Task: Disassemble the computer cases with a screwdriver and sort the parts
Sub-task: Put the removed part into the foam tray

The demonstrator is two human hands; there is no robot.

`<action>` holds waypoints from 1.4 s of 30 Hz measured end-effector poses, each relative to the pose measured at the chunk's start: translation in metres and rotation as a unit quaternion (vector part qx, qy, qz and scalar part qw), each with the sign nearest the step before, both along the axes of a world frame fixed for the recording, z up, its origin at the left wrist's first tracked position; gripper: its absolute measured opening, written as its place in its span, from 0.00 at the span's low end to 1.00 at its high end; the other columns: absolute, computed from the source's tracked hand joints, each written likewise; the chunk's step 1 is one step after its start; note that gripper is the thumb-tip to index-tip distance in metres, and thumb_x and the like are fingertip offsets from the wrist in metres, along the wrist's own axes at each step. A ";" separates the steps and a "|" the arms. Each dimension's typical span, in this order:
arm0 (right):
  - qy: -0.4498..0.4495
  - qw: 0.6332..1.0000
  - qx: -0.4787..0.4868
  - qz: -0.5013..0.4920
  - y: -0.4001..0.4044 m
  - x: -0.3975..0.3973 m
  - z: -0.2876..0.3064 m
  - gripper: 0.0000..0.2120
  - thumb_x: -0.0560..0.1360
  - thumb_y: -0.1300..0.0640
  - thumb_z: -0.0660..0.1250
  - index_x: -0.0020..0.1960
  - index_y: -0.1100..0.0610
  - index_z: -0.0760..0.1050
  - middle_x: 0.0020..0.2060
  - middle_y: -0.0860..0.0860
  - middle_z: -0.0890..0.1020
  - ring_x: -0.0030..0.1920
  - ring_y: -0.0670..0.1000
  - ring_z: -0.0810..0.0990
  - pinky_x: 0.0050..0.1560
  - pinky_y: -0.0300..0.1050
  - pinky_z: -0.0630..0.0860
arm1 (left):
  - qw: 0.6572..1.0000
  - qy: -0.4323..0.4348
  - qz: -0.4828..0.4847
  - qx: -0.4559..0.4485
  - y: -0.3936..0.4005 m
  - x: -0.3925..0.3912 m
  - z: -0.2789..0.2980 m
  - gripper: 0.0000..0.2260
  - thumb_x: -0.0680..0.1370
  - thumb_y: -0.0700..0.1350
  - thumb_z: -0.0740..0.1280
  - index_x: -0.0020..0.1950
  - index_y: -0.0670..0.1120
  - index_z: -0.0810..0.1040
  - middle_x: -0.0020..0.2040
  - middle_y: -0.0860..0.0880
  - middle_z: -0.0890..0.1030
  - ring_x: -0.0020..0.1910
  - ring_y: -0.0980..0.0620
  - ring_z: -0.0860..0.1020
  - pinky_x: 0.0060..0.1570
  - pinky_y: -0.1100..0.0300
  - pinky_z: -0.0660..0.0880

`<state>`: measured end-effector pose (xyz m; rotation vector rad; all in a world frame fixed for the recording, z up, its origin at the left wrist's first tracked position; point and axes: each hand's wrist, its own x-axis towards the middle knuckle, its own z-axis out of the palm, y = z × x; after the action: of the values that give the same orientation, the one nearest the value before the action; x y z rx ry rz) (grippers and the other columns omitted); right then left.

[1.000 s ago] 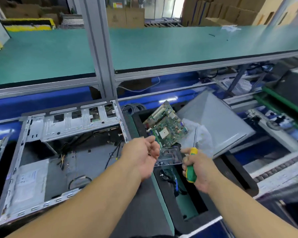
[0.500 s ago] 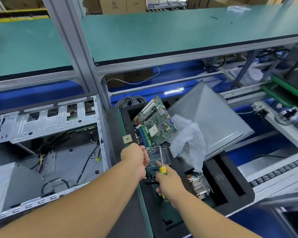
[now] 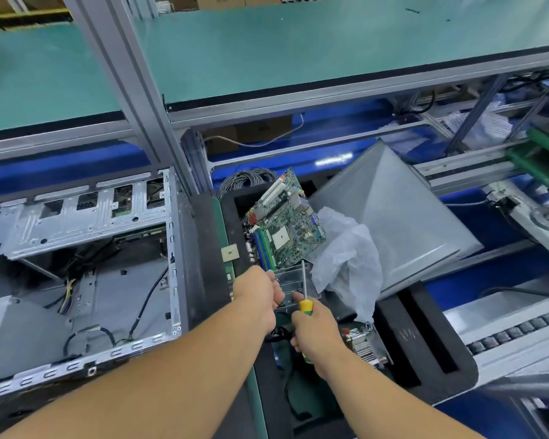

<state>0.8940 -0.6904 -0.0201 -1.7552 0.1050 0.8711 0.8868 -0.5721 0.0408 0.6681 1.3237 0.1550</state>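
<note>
An opened computer case (image 3: 76, 274) lies on its side at the left, its loose cables showing inside. My left hand (image 3: 260, 296) grips a thin metal plate (image 3: 290, 282) over the black foam tray (image 3: 425, 353). My right hand (image 3: 317, 337) holds a screwdriver (image 3: 305, 299) with a yellow and green handle, shaft pointing up across the plate. A green motherboard (image 3: 286, 229) leans in the tray just beyond the plate. A small square chip (image 3: 229, 252) rests on the tray's left rim.
A grey case side panel (image 3: 393, 217) lies tilted over the tray's right side, with a crumpled white plastic bag (image 3: 346, 261) on it. A finned heatsink (image 3: 365, 346) sits in the tray. A coil of grey cable (image 3: 246, 180) lies behind. An aluminium post (image 3: 130, 87) and green shelf (image 3: 298, 45) rise ahead.
My view has shifted right, so the case sits further left. Both hands with the plate and screwdriver have come down closer to the tray, below the motherboard.
</note>
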 end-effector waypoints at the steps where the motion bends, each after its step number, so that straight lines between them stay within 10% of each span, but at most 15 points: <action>1: -0.004 1.000 -0.004 0.000 -0.001 0.002 -0.001 0.23 0.76 0.66 0.59 0.64 0.46 0.76 0.36 0.56 0.77 0.31 0.53 0.72 0.26 0.40 0.71 | 1.000 -0.011 -0.002 0.004 -0.001 -0.001 -0.001 0.13 0.78 0.37 0.55 0.35 0.48 0.65 0.25 0.51 0.60 0.23 0.51 0.54 0.33 0.56 0.50; 9: 0.005 1.000 0.000 0.018 -0.009 0.007 -0.006 0.21 0.76 0.67 0.58 0.59 0.47 0.78 0.31 0.53 0.72 0.26 0.49 0.69 0.25 0.40 0.70 | 0.997 -0.042 -0.044 0.046 0.000 0.003 -0.008 0.13 0.84 0.47 0.56 0.50 0.41 0.76 0.40 0.44 0.70 0.37 0.47 0.66 0.35 0.56 0.63; 14: 0.001 1.000 0.005 0.019 -0.011 0.006 -0.006 0.25 0.75 0.66 0.58 0.62 0.42 0.76 0.36 0.54 0.74 0.32 0.53 0.70 0.27 0.40 0.73 | 0.996 -0.038 -0.076 0.025 0.006 0.005 -0.001 0.17 0.84 0.53 0.53 0.48 0.46 0.77 0.48 0.46 0.75 0.50 0.48 0.70 0.63 0.47 0.67; 20: -0.005 1.000 0.008 0.020 -0.010 0.006 -0.009 0.28 0.73 0.65 0.59 0.67 0.41 0.75 0.29 0.49 0.73 0.29 0.52 0.69 0.27 0.40 0.73 | 0.996 -0.086 -0.028 -0.008 0.011 -0.004 0.019 0.24 0.86 0.53 0.50 0.71 0.39 0.74 0.75 0.39 0.73 0.79 0.42 0.66 0.78 0.48 0.60; 30: -0.099 0.994 -0.035 0.003 -0.015 -0.001 0.011 0.28 0.70 0.57 0.60 0.66 0.35 0.75 0.43 0.43 0.84 0.32 0.50 0.80 0.41 0.55 0.84 | 0.982 -0.186 0.006 0.029 0.022 -0.026 0.065 0.20 0.84 0.46 0.53 0.64 0.37 0.79 0.62 0.37 0.82 0.68 0.39 0.77 0.75 0.45 0.68; 37: -0.101 0.992 0.075 0.025 0.037 -0.011 0.081 0.23 0.72 0.65 0.62 0.54 0.38 0.80 0.31 0.51 0.79 0.28 0.51 0.72 0.32 0.49 0.75 | 0.960 -0.259 0.067 0.079 0.078 -0.051 0.109 0.18 0.84 0.45 0.54 0.60 0.37 0.80 0.58 0.36 0.84 0.60 0.40 0.82 0.67 0.47 0.74; 42: -0.031 0.982 0.183 0.033 0.117 -0.030 0.139 0.19 0.77 0.71 0.65 0.60 0.51 0.80 0.40 0.59 0.85 0.33 0.54 0.80 0.35 0.48 0.80 | 0.956 -0.194 0.160 0.150 0.139 -0.101 0.111 0.09 0.79 0.42 0.65 0.51 0.39 0.82 0.40 0.45 0.85 0.41 0.47 0.84 0.44 0.56 0.82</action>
<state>0.8637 -0.5737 0.1185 -1.4436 -0.1473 0.8246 0.7862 -0.4332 0.1513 0.6316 1.0246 0.7270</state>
